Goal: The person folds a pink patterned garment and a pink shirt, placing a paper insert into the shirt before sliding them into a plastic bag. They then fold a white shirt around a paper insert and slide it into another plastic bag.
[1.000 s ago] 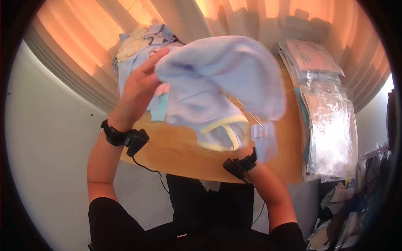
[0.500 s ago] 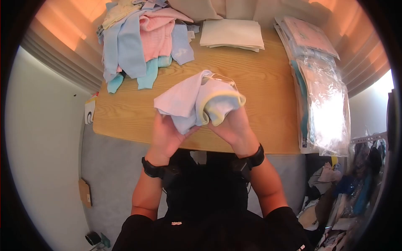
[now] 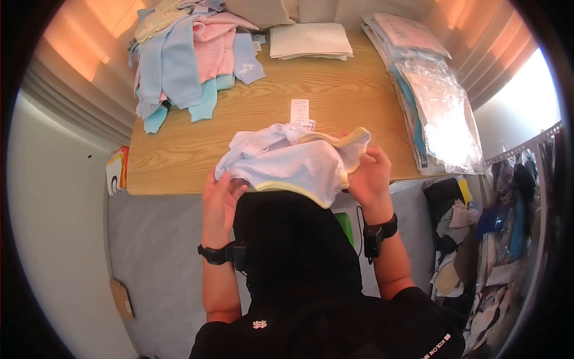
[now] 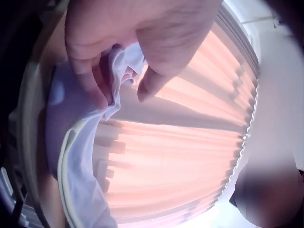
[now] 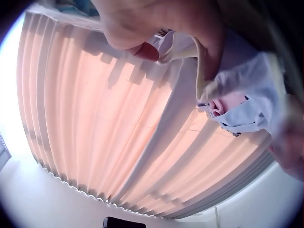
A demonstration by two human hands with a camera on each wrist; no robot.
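Note:
A light blue baby garment [image 3: 293, 161] with yellow edging is stretched sideways between my two hands, over the table's front edge and close to my body. My left hand [image 3: 220, 200] holds its left end; in the left wrist view folds of the cloth lie within the curled fingers [image 4: 88, 78]. At the other end, my right hand [image 3: 372, 179] grips the yellow-trimmed edge, which runs between thumb and fingers in the right wrist view. A white printed tag [image 3: 299, 111] sticks out beyond the garment's far side onto the wooden table [image 3: 335, 90].
Several blue, pink and yellow clothes [image 3: 179, 60] are heaped at the back left. A stack of white sheets [image 3: 311, 42] lies at the back middle. Clear-bagged packages [image 3: 439, 113] line the right side. Right of the table, more bagged clothes [image 3: 502, 239] sit low down.
The garment, first swung up in a blur and then bunched between both hands, is now spread wide and nearer my body. My hands have moved apart. The tag now lies in sight.

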